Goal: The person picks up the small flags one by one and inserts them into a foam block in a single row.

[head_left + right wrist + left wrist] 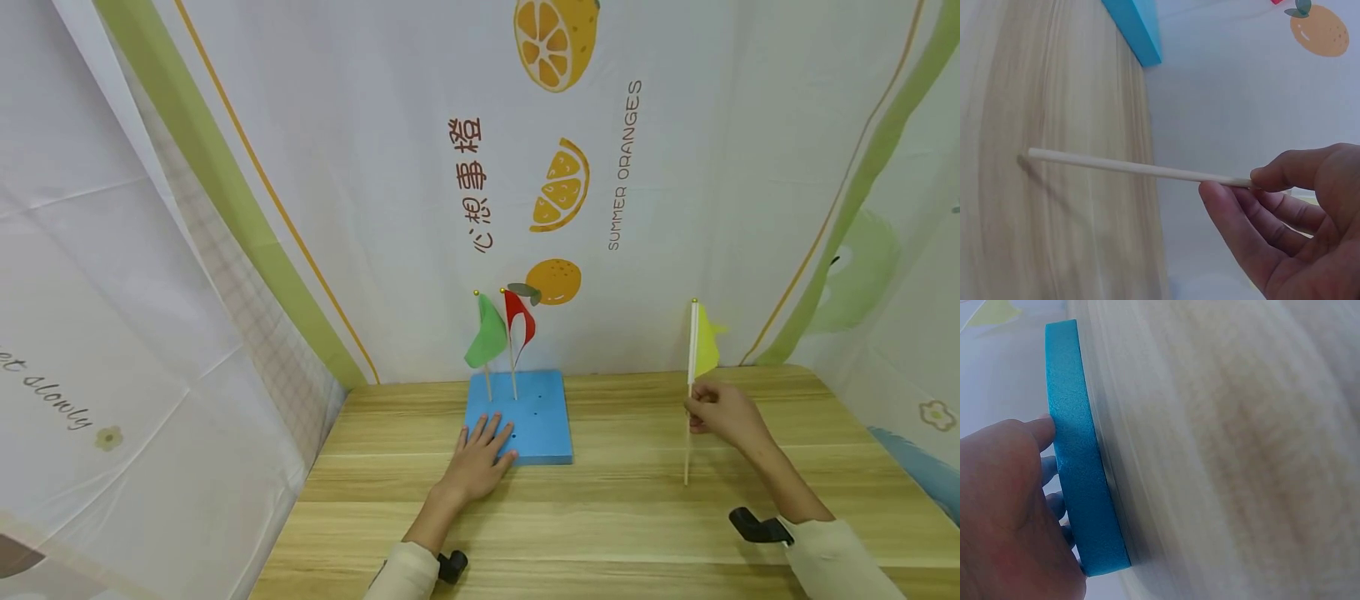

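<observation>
A blue foam board (pixel 543 433) lies flat near the table's back edge, with several small holes in its top. Upright in it stand a green flag (pixel 489 337) and a red flag (pixel 519 317) on thin wooden sticks. My left hand (pixel 478 467) rests with spread fingers on the board's front left part; the left wrist view shows its fingertips on the top beside the blue side face (pixel 1079 450). Off to the right, my right hand (pixel 726 414) pinches the stick of a yellow flag (pixel 706 343) between thumb and fingers. The bare stick end (pixel 1085 160) points down, close over the table.
The wood-grain table (pixel 600 525) reaches back to a white curtain (pixel 360 208) printed with oranges and lettering. More curtain hangs at both sides. A black wrist mount (pixel 757 527) sticks out by the right sleeve, another (pixel 453 567) by the left.
</observation>
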`<action>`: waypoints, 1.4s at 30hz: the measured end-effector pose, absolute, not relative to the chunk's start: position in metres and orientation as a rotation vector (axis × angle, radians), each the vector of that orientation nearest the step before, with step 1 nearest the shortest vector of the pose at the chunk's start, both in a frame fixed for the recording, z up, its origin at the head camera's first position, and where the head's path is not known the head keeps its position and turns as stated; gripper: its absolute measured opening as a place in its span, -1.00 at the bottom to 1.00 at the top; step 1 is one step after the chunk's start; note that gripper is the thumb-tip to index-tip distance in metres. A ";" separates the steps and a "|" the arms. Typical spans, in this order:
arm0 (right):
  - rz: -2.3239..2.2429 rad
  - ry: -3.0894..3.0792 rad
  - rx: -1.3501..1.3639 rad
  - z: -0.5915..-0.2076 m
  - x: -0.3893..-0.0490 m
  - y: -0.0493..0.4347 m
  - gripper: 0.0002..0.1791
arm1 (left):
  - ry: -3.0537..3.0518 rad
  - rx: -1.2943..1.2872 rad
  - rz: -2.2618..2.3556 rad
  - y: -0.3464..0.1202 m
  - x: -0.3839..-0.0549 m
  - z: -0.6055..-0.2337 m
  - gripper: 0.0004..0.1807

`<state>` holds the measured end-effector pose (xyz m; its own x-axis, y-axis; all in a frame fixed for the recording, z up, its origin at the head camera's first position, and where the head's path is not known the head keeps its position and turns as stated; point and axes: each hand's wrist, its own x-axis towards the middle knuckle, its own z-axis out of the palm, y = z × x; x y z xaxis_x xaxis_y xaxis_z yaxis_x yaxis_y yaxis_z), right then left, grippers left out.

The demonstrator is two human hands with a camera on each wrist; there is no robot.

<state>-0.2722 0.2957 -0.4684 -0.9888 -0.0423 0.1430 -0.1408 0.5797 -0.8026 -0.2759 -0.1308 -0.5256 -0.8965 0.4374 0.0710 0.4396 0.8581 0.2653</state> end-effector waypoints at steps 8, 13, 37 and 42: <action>1.367 -2.659 0.192 -0.463 -0.276 0.286 -0.73 | -3.021 -0.717 -0.440 -0.131 -0.277 -0.525 -0.34; 1.332 -2.671 0.189 -0.457 -0.277 0.280 -0.70 | -3.022 -0.716 -0.428 -0.131 -0.278 -0.526 -0.34; 1.272 -2.616 0.232 -0.441 -0.293 0.245 -0.76 | -3.022 -0.715 -0.460 -0.130 -0.275 -0.524 -0.35; 1.223 -2.607 0.239 -0.438 -0.297 0.236 -0.81 | -3.016 -0.714 -0.454 -0.130 -0.275 -0.524 -0.35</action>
<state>-0.2969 0.2357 -0.4379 -0.9550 -0.0413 0.2938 -0.2523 0.6339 -0.7311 -0.2750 -0.1302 -0.5243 -0.8961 0.4376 0.0746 0.4402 0.8541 0.2771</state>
